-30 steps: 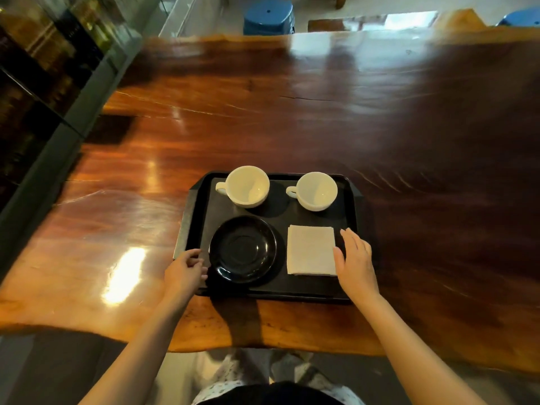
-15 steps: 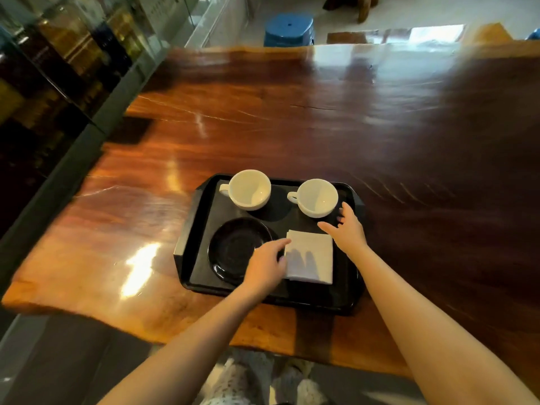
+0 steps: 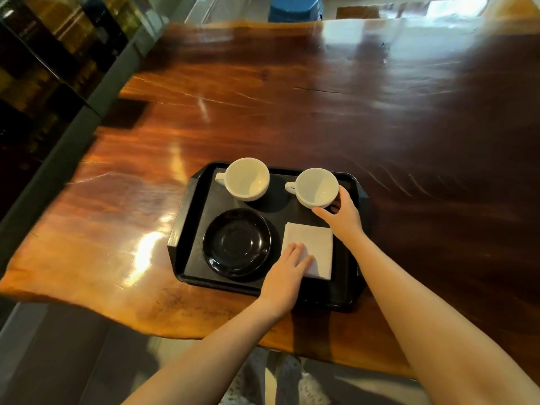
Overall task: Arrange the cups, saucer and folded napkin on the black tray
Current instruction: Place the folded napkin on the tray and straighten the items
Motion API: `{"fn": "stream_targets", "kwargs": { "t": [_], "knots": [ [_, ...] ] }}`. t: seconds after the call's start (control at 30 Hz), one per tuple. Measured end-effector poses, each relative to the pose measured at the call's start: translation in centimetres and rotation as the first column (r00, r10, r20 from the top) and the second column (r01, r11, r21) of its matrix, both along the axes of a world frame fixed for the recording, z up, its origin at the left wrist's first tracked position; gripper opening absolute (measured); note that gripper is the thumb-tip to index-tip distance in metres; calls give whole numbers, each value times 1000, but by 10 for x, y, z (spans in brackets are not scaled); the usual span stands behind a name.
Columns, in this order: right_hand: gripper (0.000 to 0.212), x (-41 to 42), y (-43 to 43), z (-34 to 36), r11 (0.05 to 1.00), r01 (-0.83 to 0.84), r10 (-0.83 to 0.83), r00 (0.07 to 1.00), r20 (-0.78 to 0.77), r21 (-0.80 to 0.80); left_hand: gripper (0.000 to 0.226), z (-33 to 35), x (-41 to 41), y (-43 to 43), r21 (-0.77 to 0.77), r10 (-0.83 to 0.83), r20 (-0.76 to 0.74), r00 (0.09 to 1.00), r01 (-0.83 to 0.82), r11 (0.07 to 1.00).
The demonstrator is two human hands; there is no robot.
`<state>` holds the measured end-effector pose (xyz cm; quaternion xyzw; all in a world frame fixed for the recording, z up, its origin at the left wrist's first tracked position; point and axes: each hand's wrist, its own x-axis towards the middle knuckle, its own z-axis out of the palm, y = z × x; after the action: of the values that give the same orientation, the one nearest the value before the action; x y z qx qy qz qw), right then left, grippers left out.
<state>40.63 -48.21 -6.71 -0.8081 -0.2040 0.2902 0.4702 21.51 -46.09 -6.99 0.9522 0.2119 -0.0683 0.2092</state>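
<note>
While the left hand (image 3: 287,268) lies flat on the limp folded napkin (image 3: 312,247) at the black tray's (image 3: 187,229) 5 o'clock, right-hand fingers (image 3: 346,197) cup the slick, breakable white cup (image 3: 317,187) at 1 o'clock.

You're in what looks like a café or tea house. You face a broad, glossy slab-wood table (image 3: 292,112) with a raw, wavy edge, the sort made for display. At the lower centre of the frame sits a black serving tray (image 3: 187,229) laid with cups and a saucer. A blue plastic stool (image 3: 295,7) stands at the top, and dark reflective glass panels (image 3: 43,54) in grey frames fill the upper left.
</note>
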Motion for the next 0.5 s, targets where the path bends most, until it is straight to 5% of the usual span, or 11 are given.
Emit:
{"fn": "stream_targets", "kwargs": {
  "t": [0.27, 0.5],
  "knots": [
    [78, -1, 2, -3, 1000, -11, 11, 1000, -8, -19, 56, 2, 1, -4, 21, 7, -25, 1000, -6, 1000],
    [73, -5, -16, 8, 968, -36, 40, 999, 11, -247, 49, 18, 2, 7, -24, -68, -14, 998, 67, 997]
  ]
}}
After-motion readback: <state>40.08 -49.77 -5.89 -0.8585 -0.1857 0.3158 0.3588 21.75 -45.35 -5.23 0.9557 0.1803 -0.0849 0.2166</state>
